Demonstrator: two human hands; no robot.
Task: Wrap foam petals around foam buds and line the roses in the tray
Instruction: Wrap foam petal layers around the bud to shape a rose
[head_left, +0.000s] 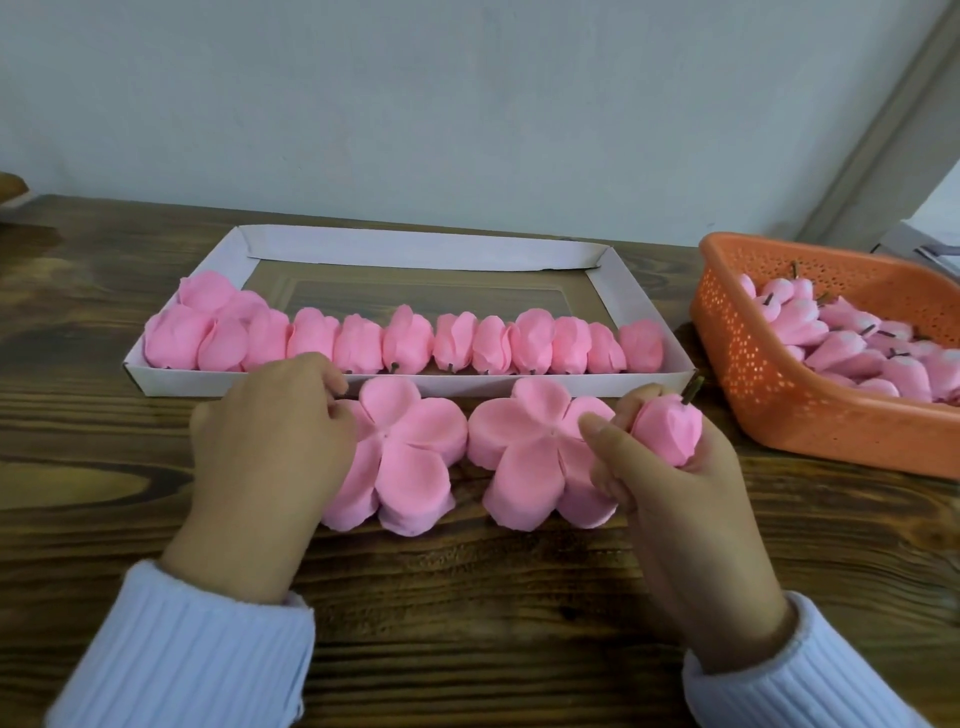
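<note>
- Presently: right hand (670, 467) closed round a pink foam bud (667, 428), stub stem pointing up and away; forefinger loose over the right petal stack (535, 452).
- Left hand (270, 441) half curled, fingertips pinching at the edge of the left petal stack (405, 457); cannot tell whether one petal sheet or several are caught. Risk: lifting more than one.
- Foam soft; a hard squeeze may crease the bud.
- Tray (644, 306) just behind: finished roses (405, 340) crowd the near wall, easily knocked over.
- Orange basket (769, 410) with spare buds, at the right.
</note>
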